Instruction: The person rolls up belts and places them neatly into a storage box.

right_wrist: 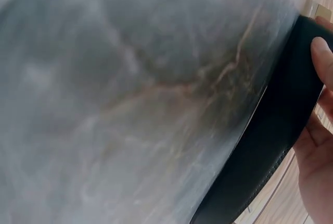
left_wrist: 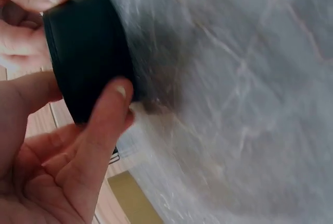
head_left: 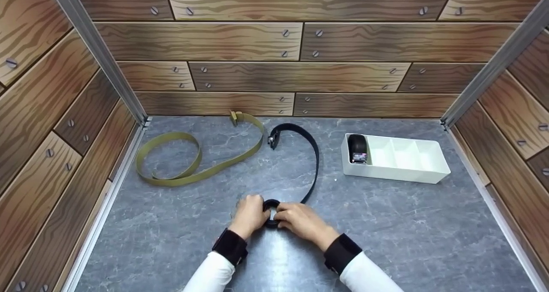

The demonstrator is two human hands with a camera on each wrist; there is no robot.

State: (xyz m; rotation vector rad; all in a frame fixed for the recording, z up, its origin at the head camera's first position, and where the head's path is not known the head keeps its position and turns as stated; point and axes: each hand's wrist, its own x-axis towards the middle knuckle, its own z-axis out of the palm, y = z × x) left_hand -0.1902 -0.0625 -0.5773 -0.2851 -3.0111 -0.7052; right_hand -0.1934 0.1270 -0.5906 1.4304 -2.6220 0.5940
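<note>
Both hands work on a black belt (head_left: 317,159), coiled at its near end into a small ring. From the left side, my left hand (head_left: 250,214) pinches the coil, with the thumb lying along its outer face in the left wrist view. Opposite it, my right hand (head_left: 302,220) holds the coil's right side, fingertips in at the ring's opening. In the right wrist view the black strap (right_wrist: 260,135) runs past the right thumb. The belt's unrolled length curves away behind the right hand to its buckle (head_left: 273,139) on the grey surface.
An olive webbing belt (head_left: 214,170) lies in a loose loop at the back left, its buckle (head_left: 233,117) near the rear wall. At the right stands a white divided box (head_left: 386,172), with a rolled black belt (head_left: 357,145) in its left compartment. Wood-patterned walls enclose the surface.
</note>
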